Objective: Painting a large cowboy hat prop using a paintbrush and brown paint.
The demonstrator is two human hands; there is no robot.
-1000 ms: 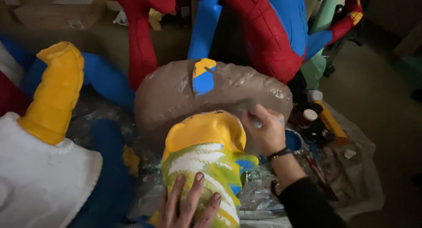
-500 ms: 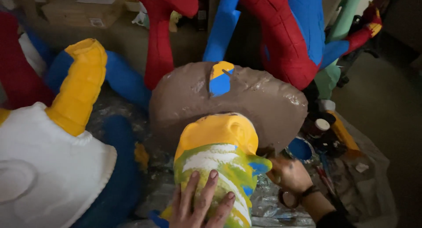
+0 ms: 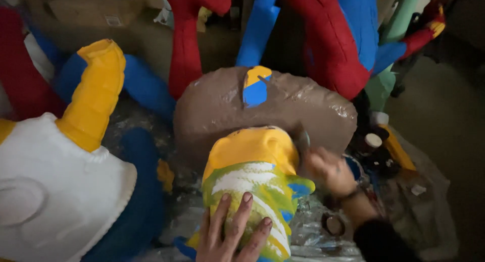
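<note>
White figure (image 3: 55,201): a large white form with a yellow horn-like limb is being seen well to the left of the left hand.
Brown dome (image 3: 262,110): a wide brown shape, marked with a blue and yellow patch, is being touched at its lower right edge, just above the right hand.
Yellow-green piece (image 3: 252,176): a rounded form, yellow on top and streaked white and green below, is being steadied between both hands.
Left hand (image 3: 230,231): it is being pressed flat, fingers spread open, on the piece's lower face.
Right hand (image 3: 328,171): blurred; fingers are being curled around a small tool, possibly a brush (image 3: 303,140).
Paint pots (image 3: 374,141): small lidded jars are being kept just right of the right hand.
</note>
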